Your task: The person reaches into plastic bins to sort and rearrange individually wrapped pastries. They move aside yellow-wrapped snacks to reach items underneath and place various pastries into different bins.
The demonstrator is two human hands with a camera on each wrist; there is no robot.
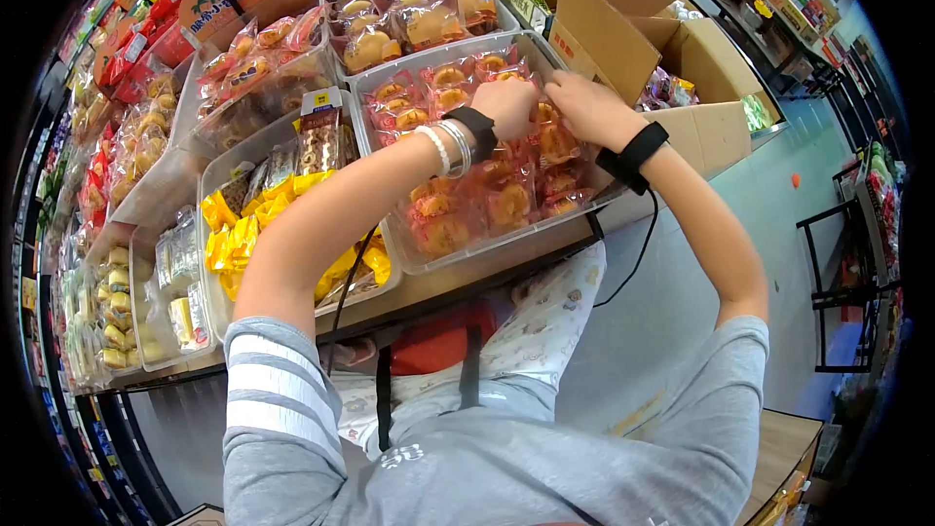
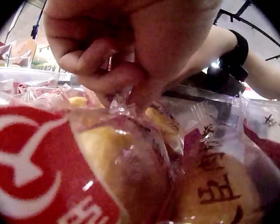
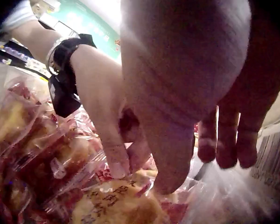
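The left hand (image 1: 504, 107) pinches the clear wrapper of a packaged pastry (image 2: 119, 151) among the packets in a plastic bin (image 1: 458, 256). Curled fingers of that hand (image 2: 126, 56) sit over the crinkled film in the left wrist view. Close beside it, the right hand (image 1: 589, 112) is at the bin's far right part. In the right wrist view, the right hand (image 3: 186, 84) has its thumb tip down at a wrapped pastry (image 3: 116, 205), with the other fingers pointing down; its index finger is mostly hidden. Its grip seems to be a pinch on that packet's edge.
Open cardboard boxes (image 1: 716, 127) stand right of the bin. More bins lie to the left, one with yellow packets (image 1: 231, 244), and another of round pastries (image 1: 409, 24) is behind. Black cables hang from both wrists. A black rack (image 1: 847, 273) stands far right.
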